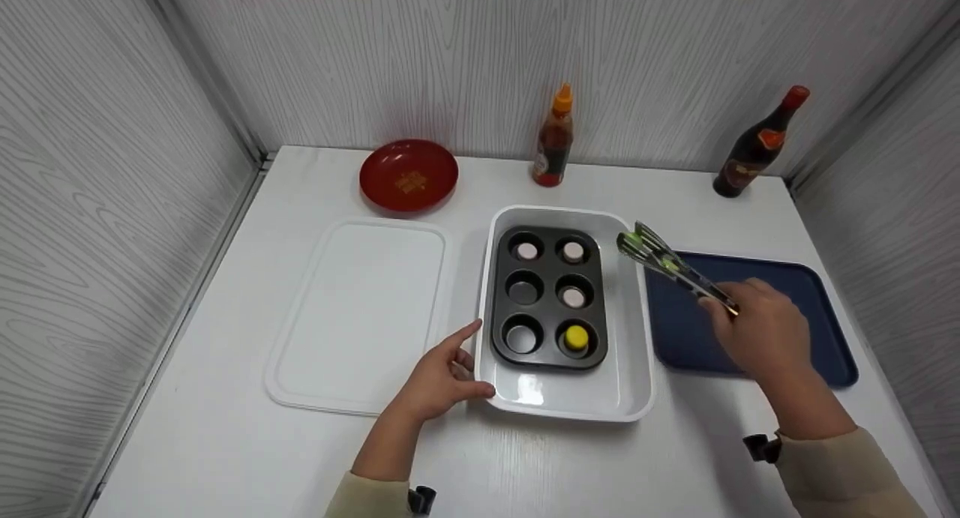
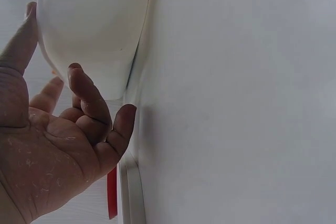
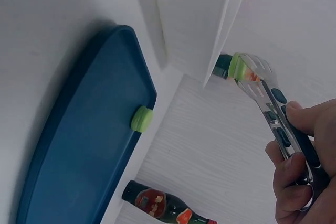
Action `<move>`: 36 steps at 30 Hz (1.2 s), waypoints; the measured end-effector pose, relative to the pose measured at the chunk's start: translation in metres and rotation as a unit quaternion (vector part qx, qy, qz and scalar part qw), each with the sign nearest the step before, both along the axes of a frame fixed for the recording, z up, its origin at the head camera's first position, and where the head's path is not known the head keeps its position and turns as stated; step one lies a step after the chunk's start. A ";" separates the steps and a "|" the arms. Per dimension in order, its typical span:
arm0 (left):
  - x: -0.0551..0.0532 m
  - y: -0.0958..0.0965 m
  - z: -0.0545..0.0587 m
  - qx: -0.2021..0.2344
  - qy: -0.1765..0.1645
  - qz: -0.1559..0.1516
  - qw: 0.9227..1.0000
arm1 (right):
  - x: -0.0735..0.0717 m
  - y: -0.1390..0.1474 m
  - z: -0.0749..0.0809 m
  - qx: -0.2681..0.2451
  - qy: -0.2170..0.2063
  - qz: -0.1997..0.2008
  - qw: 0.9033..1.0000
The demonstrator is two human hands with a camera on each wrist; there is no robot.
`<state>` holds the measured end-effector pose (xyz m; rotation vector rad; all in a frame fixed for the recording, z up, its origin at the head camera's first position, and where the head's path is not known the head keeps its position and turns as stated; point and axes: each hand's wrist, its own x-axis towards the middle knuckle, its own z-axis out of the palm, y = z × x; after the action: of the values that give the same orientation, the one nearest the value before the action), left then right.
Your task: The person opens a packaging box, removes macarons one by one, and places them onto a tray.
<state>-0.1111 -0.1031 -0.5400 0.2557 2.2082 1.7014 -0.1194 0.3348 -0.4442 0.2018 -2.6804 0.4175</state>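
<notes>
My right hand (image 1: 761, 330) grips metal tongs (image 1: 694, 278) over the right edge of the white basin (image 1: 630, 390). Between the tips of the tongs is a light green macaron (image 3: 238, 66). Another green macaron (image 3: 142, 119) lies on the blue tray (image 3: 89, 135), beneath the tongs in the head view. Inside the basin sits a dark muffin tin (image 1: 550, 297). Pale pink macarons (image 1: 574, 297) lie in three of its cups, and a yellow one (image 1: 576, 338) in the near right cup. At the basin's near left corner, my left hand (image 1: 437, 379) touches the rim with spread thumb and index finger.
Left of the basin lies a white rectangular board (image 1: 360, 315). A red plate (image 1: 409, 175) is behind it. Along the back stand a sauce bottle (image 1: 553, 147) with an orange cap and a dark bottle (image 1: 757, 147). Grey wood-grain panels (image 1: 450, 61) enclose the table.
</notes>
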 end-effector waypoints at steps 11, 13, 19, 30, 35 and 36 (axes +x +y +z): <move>0.000 0.000 0.000 0.009 -0.003 -0.005 1.000 | 0.003 0.036 0.001 0.006 -0.035 -0.047 0.998; 0.000 -0.001 0.000 0.012 -0.007 -0.006 1.000 | 0.003 0.042 0.000 0.004 -0.034 -0.051 0.998; 0.000 0.000 0.000 0.012 -0.013 -0.006 1.000 | 0.005 0.057 -0.003 0.004 -0.054 -0.067 0.996; 0.001 0.001 0.003 -0.002 -0.010 0.001 1.000 | 0.007 0.082 -0.004 -0.001 -0.136 -0.115 0.984; 0.000 0.000 0.001 -0.004 -0.010 0.000 1.000 | 0.007 0.094 -0.007 -0.007 -0.158 -0.123 0.980; 0.000 0.000 0.000 -0.005 -0.009 0.000 1.000 | 0.006 0.096 -0.008 -0.008 -0.162 -0.123 0.979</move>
<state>-0.1115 -0.1031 -0.5396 0.2369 2.2023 1.6863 -0.1130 0.4308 -0.4519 -0.2214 -2.9672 0.4235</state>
